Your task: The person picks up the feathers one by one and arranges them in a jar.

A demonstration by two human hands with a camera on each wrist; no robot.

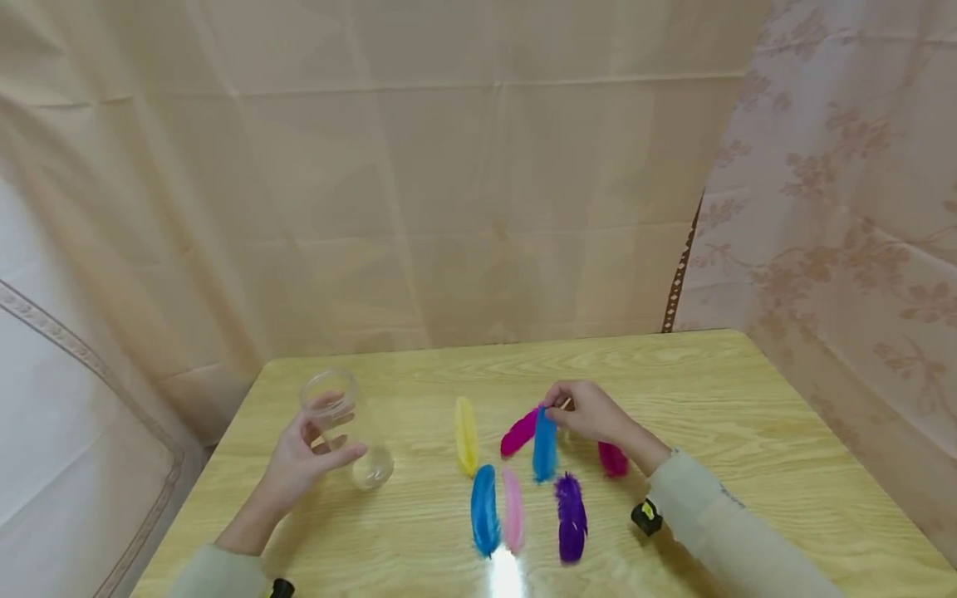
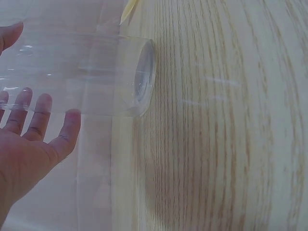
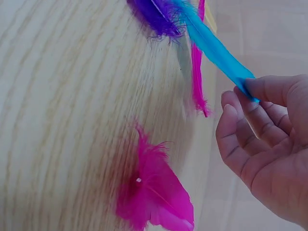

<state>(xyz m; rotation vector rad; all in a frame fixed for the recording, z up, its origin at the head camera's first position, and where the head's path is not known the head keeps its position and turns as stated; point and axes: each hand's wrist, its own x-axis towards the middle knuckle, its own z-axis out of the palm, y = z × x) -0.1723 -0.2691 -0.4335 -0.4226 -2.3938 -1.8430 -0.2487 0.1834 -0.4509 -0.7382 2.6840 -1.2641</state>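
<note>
My left hand (image 1: 299, 465) holds a clear cylindrical jar (image 2: 101, 77), thumb on one side and fingers on the other. The jar stands upright at the left of the table, and I see nothing inside it. Between thumb and fingertips, my right hand (image 1: 591, 413) pinches the end of a light blue feather (image 1: 545, 446). That feather hangs slantwise from the fingers in the right wrist view. Just behind it lies a magenta feather (image 1: 519, 433), and another magenta feather (image 3: 161, 192) lies partly hidden under the right wrist in the head view.
On the wooden table (image 1: 748, 432) lie a yellow feather (image 1: 467, 436), a darker blue feather (image 1: 485, 511), a light pink feather (image 1: 512, 508) and a purple feather (image 1: 571, 519). Beige curtain (image 1: 449, 208) hangs behind the table; patterned cloth (image 1: 845, 208) hangs on the right.
</note>
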